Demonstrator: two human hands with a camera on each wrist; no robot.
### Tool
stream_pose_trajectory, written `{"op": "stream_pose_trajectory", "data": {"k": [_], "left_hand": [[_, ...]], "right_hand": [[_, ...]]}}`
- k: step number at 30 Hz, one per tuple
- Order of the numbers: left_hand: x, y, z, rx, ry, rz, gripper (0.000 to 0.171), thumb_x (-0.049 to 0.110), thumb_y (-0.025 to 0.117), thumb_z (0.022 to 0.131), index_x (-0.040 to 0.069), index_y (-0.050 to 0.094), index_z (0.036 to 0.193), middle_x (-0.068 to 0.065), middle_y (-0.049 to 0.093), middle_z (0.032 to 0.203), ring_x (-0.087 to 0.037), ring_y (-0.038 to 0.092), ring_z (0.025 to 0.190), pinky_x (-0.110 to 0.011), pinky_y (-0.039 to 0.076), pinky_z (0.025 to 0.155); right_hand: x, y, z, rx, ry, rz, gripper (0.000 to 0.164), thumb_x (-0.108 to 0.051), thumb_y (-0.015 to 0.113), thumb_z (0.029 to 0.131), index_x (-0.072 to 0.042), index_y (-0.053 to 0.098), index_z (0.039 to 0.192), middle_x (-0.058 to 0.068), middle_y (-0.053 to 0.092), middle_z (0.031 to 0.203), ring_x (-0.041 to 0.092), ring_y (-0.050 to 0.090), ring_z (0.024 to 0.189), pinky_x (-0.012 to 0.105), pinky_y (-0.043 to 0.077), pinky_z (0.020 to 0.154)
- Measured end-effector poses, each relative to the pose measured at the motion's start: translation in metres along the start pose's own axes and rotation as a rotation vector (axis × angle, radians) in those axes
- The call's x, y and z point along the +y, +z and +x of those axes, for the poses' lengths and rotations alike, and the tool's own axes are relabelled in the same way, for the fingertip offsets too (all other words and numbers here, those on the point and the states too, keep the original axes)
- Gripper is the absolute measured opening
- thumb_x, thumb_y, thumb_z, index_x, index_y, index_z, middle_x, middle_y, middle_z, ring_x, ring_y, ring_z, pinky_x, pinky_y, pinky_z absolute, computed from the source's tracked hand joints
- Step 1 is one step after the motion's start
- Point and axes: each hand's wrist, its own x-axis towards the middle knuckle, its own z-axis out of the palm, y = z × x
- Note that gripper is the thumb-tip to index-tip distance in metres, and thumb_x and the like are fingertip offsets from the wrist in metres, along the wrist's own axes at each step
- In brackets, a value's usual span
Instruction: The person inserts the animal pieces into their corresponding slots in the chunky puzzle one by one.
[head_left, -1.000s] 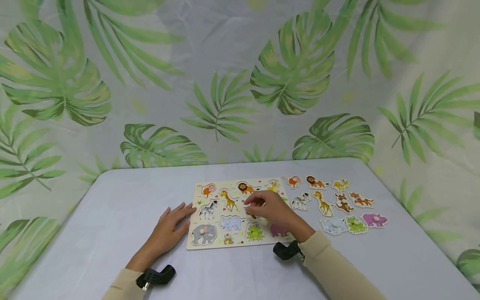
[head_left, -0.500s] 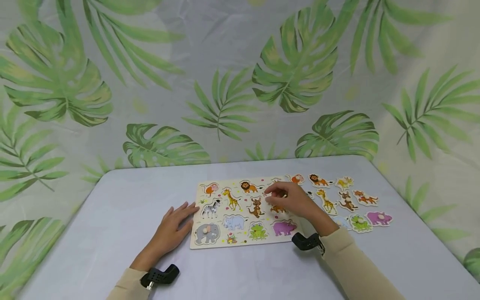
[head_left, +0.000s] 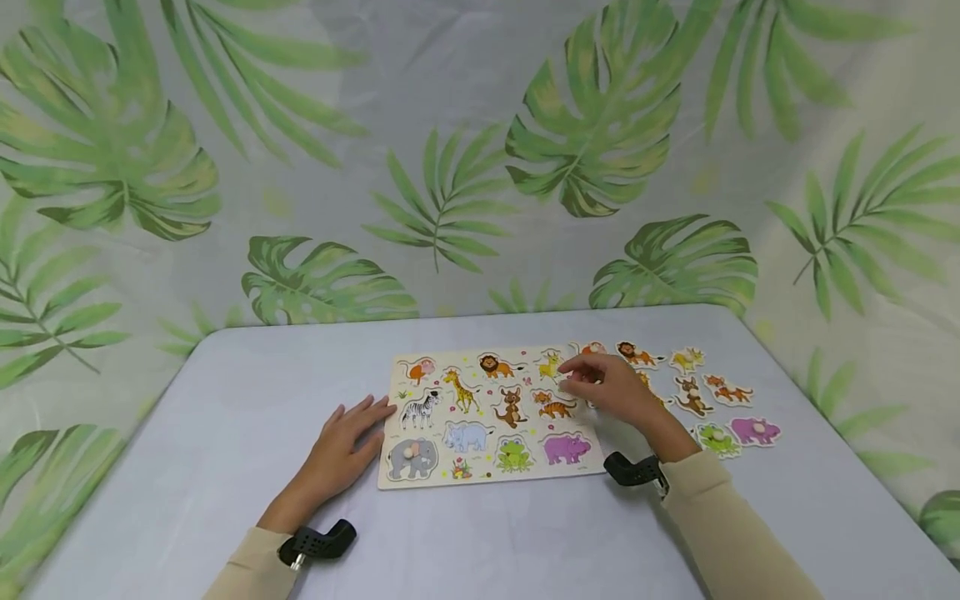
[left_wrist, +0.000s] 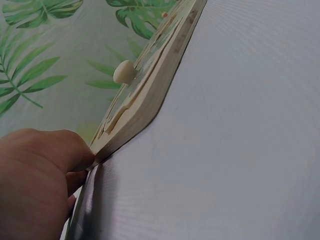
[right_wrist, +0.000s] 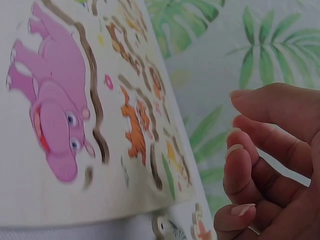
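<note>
A wooden animal peg puzzle board [head_left: 585, 468] lies mid-table, with an elephant piece [head_left: 412, 458] in its lower-left recess. The elephant's round knob [left_wrist: 124, 73] stands up in the left wrist view. At the board's left edge, my left hand [head_left: 341, 454] lies flat, its fingers fairly straight and touching the edge. My right hand [head_left: 618, 392] hovers over the board's right side, fingers loosely bent, nothing held. In the right wrist view its fingertips are apart from the board, beyond the printed tiger [right_wrist: 134, 127]. Other recesses show printed animals, including a purple hippo [right_wrist: 65, 55].
Loose pieces lie right of the board: a lion [head_left: 636, 354], a yellow horned animal [head_left: 686, 359], a kangaroo [head_left: 692, 396], a tiger [head_left: 727, 390], a frog [head_left: 717, 440] and a purple hippo [head_left: 755, 431]. My right hand hides others. A leaf-patterned cloth [head_left: 442, 200] hangs behind the table.
My right hand has moved right across the board, from over the kangaroo recess to the right edge, uncovering the kangaroo and tiger pictures. The left hand stays at the board's edge.
</note>
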Motion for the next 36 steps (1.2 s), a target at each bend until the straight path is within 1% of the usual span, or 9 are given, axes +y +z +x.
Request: {"op": "stream_pose_trajectory", "data": {"k": [7, 15, 17, 24, 29, 36], "left_hand": [[0.0, -0.001, 0.001, -0.001, -0.002, -0.004, 0.041, 0.012, 0.059, 0.095, 0.011, 0.057, 0.135, -0.009, 0.049, 0.144, -0.034, 0.037, 0.138, -0.059, 0.012, 0.115], [0.001, -0.002, 0.002, -0.008, -0.014, 0.001, 0.041, 0.012, 0.059, 0.095, 0.012, 0.057, 0.135, -0.008, 0.049, 0.144, -0.033, 0.036, 0.138, -0.059, 0.012, 0.115], [0.001, -0.002, 0.002, -0.009, -0.014, 0.0, 0.041, 0.011, 0.059, 0.094, 0.012, 0.057, 0.135, -0.008, 0.049, 0.144, -0.034, 0.036, 0.138, -0.06, 0.012, 0.115], [0.002, -0.002, 0.002, -0.012, -0.013, 0.001, 0.041, 0.011, 0.059, 0.094, 0.011, 0.056, 0.135, -0.009, 0.049, 0.144, -0.034, 0.036, 0.138, -0.059, 0.012, 0.115], [0.002, -0.002, 0.002, -0.013, -0.019, 0.001, 0.041, 0.011, 0.059, 0.094, 0.011, 0.057, 0.135, -0.009, 0.049, 0.144, -0.034, 0.036, 0.138, -0.059, 0.012, 0.115], [0.002, -0.002, 0.001, -0.015, -0.021, 0.0, 0.041, 0.011, 0.059, 0.094, 0.011, 0.056, 0.135, -0.009, 0.049, 0.144, -0.034, 0.035, 0.138, -0.06, 0.012, 0.115]], "right_hand": [[0.013, -0.013, 0.0, 0.036, 0.07, 0.005, 0.033, -0.028, 0.071, 0.089, -0.005, 0.069, 0.113, 0.007, 0.06, 0.088, 0.021, 0.055, 0.076, 0.028, 0.048, 0.061], [0.018, -0.024, -0.003, 0.063, 0.136, 0.041, 0.04, -0.034, 0.07, 0.089, -0.005, 0.068, 0.117, 0.009, 0.06, 0.095, 0.022, 0.054, 0.081, 0.027, 0.049, 0.062], [0.021, -0.026, -0.003, 0.07, 0.158, 0.04, 0.041, -0.036, 0.07, 0.089, -0.006, 0.068, 0.116, 0.009, 0.059, 0.096, 0.022, 0.053, 0.082, 0.026, 0.05, 0.063], [0.031, -0.033, -0.005, 0.074, 0.22, 0.064, 0.04, -0.04, 0.068, 0.089, -0.009, 0.068, 0.115, 0.011, 0.062, 0.1, 0.022, 0.055, 0.084, 0.031, 0.052, 0.067], [0.038, -0.037, -0.006, 0.071, 0.258, 0.05, 0.042, -0.041, 0.067, 0.09, -0.008, 0.067, 0.116, 0.011, 0.062, 0.097, 0.024, 0.054, 0.081, 0.032, 0.052, 0.064], [0.05, -0.039, -0.008, 0.097, 0.294, 0.006, 0.04, -0.038, 0.067, 0.091, -0.007, 0.067, 0.116, 0.011, 0.06, 0.098, 0.023, 0.052, 0.079, 0.028, 0.05, 0.061]]}}
